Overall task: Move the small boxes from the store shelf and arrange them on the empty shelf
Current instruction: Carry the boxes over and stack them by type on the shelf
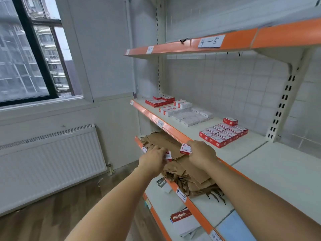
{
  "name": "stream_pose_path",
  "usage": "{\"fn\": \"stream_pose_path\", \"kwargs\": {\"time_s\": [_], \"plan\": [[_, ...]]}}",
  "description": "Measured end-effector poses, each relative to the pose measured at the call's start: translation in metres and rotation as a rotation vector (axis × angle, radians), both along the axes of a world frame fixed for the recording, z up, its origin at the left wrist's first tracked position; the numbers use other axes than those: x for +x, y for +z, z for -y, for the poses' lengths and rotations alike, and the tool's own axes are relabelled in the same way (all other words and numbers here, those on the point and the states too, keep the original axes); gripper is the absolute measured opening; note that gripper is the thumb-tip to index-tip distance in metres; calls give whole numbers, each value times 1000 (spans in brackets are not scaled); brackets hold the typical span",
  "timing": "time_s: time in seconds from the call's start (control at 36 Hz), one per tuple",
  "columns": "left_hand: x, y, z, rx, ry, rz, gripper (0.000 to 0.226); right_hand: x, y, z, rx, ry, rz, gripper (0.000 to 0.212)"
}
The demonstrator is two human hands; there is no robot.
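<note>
Pale wall with dark-framed window at left, grey daylight beyond; white radiator below the sill, standing on brown wooden floor; tiled wall at right.

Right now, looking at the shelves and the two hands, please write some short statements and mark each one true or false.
1. Each hand holds one small box. True: left hand holds a small box, right hand holds another box.
2. The red boxes sit on the shelf labelled 4-5. False: they sit on the shelf below it.
3. Brown paper bags lie under the hands. True.
4. The notebook lies on the top shelf. False: on a low one.
</note>
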State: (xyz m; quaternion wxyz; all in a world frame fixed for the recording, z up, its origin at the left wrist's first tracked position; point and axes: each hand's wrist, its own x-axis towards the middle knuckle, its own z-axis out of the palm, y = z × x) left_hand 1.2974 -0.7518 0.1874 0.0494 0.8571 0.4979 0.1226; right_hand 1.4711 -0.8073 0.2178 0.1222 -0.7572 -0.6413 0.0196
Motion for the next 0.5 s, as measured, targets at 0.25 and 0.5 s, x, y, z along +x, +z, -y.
{"fn": "stream_pose_path", "kwargs": {"time_s": [0.25,0.5], "plan": [[-44,14,-113,42,-30,-9,35,-44,8,-114,28,-70,9,46],[-89,5,-208,-27,-28,26,40,-82,2,-211,26,-98,-63,49]]}}
